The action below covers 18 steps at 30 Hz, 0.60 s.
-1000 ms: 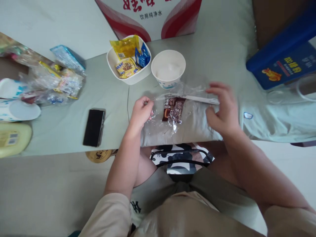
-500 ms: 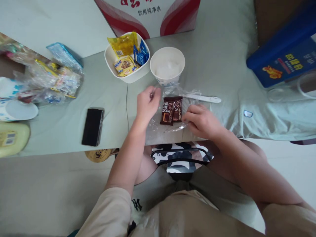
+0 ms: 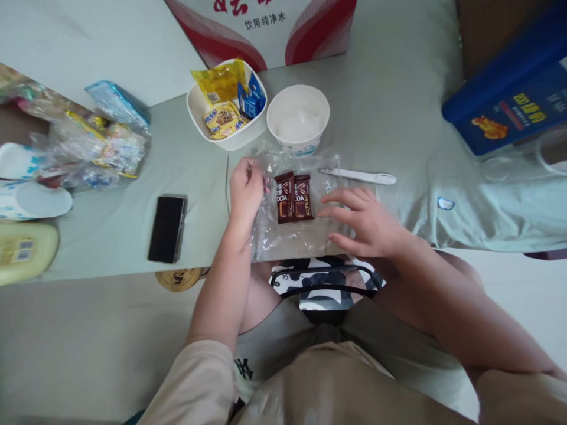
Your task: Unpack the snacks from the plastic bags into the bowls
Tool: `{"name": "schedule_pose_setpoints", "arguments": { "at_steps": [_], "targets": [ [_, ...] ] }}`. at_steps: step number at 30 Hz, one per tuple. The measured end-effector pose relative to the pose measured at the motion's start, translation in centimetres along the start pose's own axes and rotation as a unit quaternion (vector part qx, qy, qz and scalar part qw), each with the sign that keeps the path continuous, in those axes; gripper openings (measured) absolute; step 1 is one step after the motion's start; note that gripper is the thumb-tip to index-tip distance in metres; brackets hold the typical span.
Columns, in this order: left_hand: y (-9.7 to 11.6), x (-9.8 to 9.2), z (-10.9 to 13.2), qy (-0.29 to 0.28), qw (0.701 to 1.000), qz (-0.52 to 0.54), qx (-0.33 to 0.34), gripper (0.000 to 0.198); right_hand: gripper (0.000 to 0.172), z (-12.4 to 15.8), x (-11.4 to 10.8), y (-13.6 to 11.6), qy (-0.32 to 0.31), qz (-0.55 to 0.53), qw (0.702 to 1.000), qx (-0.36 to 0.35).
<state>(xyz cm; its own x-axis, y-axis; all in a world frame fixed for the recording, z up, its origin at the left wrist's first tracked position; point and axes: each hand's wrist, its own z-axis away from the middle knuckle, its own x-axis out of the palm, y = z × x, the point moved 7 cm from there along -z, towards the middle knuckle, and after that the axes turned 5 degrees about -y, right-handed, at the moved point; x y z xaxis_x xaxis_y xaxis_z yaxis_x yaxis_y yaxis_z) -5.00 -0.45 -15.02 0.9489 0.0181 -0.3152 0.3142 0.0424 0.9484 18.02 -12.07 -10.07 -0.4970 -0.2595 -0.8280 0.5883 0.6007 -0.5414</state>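
Two brown cocoa snack packets (image 3: 294, 198) lie side by side, slightly overlapping, within the outline of a clear plastic bag (image 3: 287, 239) spread flat on the table. Whether they are inside or on top of it I cannot tell. At the bag's left edge, my left hand (image 3: 246, 188) is closed, pinching the film. My right hand (image 3: 365, 223) is open, fingers spread, just right of the packets. A slim white tool (image 3: 363, 176) lies behind it, its tip near the bag. Beyond the bag stands a white paper bowl (image 3: 298, 118) with something whitish inside.
A white tub (image 3: 239, 140) holds yellow and blue snack packs. Left are a phone (image 3: 167, 229), crumpled plastic wrappers (image 3: 106, 144), paper cups (image 3: 38, 199) and a pale yellow bottle (image 3: 26, 251). A printed carton (image 3: 266, 38) stands behind, a blue box (image 3: 509, 97) at right.
The plastic bag and cocoa packets have shifted left along with my left hand, and the bag looks flatter. My right hand has opened its fingers.
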Motion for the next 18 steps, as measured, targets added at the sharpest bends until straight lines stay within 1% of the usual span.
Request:
{"name": "schedule_pose_setpoints", "arguments": {
  "at_steps": [1,2,4,6,7,9,11,13,15,18],
  "targets": [
    [-0.1,0.1,0.0,-0.002,1.000,0.004,-0.001,0.049,0.036,-0.2,0.1,-0.1,-0.004,-0.003,1.000,-0.002],
    [-0.1,0.1,0.0,0.003,1.000,0.006,-0.001,0.050,0.035,-0.5,0.4,-0.2,-0.021,-0.005,1.000,0.000],
    [-0.1,-0.1,-0.1,0.024,1.000,0.007,0.003,0.050,0.038,-0.9,1.2,-0.1,-0.084,0.001,0.996,0.023],
    [-0.1,-0.6,-0.2,0.048,0.999,0.004,0.008,0.048,0.041,-1.0,1.8,0.5,-0.144,0.022,0.986,0.081],
    [-0.1,-0.9,-0.2,0.058,0.998,0.002,0.010,0.046,0.042,-1.0,1.8,0.8,-0.165,0.033,0.979,0.112],
    [-0.2,-1.5,-0.2,0.073,0.997,0.001,0.011,0.045,0.040,-0.9,1.6,1.4,-0.185,0.052,0.967,0.165],
    [-0.4,-2.2,-0.2,0.088,0.996,-0.002,0.014,0.047,0.035,-0.7,1.3,1.7,-0.198,0.050,0.959,0.197],
    [-0.7,-3.0,-0.2,0.102,0.995,-0.011,0.017,0.049,0.027,-0.2,1.1,1.6,-0.217,0.027,0.952,0.215],
    [-0.9,-3.7,-0.3,0.111,0.993,-0.022,0.021,0.051,0.019,0.3,1.3,1.1,-0.248,0.007,0.944,0.217],
    [-1.3,-4.3,-0.5,0.108,0.993,-0.036,0.032,0.050,0.012,1.3,1.6,0.4,-0.296,-0.005,0.931,0.212]
  ]
}}
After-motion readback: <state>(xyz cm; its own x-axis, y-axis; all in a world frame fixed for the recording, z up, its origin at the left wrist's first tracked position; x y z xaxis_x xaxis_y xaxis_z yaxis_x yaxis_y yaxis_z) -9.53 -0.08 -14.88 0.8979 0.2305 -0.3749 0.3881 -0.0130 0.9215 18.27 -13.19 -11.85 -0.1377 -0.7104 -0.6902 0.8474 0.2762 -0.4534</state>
